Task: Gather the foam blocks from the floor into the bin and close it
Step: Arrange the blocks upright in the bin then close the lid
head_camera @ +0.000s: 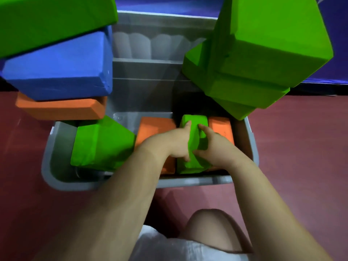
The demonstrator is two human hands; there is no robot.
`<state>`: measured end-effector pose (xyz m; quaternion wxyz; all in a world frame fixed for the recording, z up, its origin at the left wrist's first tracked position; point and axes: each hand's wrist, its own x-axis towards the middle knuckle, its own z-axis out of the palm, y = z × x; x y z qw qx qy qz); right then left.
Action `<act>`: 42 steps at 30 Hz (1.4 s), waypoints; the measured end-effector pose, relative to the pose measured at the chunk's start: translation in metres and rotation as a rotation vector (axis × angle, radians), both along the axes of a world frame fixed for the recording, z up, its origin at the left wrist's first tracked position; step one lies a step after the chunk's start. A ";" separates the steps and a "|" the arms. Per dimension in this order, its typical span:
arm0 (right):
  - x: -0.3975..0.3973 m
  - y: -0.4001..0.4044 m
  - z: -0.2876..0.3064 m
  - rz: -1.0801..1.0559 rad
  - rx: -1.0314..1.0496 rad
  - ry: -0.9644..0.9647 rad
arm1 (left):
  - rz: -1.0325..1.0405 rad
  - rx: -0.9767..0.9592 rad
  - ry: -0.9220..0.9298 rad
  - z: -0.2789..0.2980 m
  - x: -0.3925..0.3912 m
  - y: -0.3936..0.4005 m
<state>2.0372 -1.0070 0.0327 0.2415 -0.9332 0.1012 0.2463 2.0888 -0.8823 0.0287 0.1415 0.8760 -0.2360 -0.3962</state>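
1. the bin [56, 178] sits on the floor [301, 147] in front of the person's knee [212, 228], its lid [150, 46] standing open behind it.
2. inside the bin, one block [194, 129] stands between two others, one on its left [150, 129] and one on its right [220, 127].
3. the left hand [177, 146] and right hand [212, 147] grip that middle block from either side.
4. a further block [99, 146] lies tilted in the bin's left part.
5. a stack of blocks [56, 68] rises left of the bin, another stack [254, 63] right of it.

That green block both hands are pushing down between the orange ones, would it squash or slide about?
The green block probably gives a little: its edges look soft. Matte skin suggests grip, not slipperiness. Wedged between orange blocks, it likely stays put.
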 end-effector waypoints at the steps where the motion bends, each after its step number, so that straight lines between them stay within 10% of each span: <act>1: -0.001 0.000 -0.003 0.014 -0.036 0.032 | 0.001 0.021 0.006 -0.008 -0.003 -0.003; 9: 0.020 0.009 -0.008 0.168 -0.515 -0.026 | -0.013 0.115 -0.176 -0.035 0.005 -0.013; 16: 0.064 0.068 -0.008 0.317 -0.392 -0.111 | 0.147 0.173 -0.230 -0.042 0.037 0.046; 25: 0.084 0.123 -0.069 0.312 -0.244 0.398 | 0.031 0.423 0.126 -0.077 0.034 0.078; 42: 0.078 0.124 -0.085 0.264 -0.238 0.512 | 1.000 -0.072 0.462 -0.079 0.041 0.104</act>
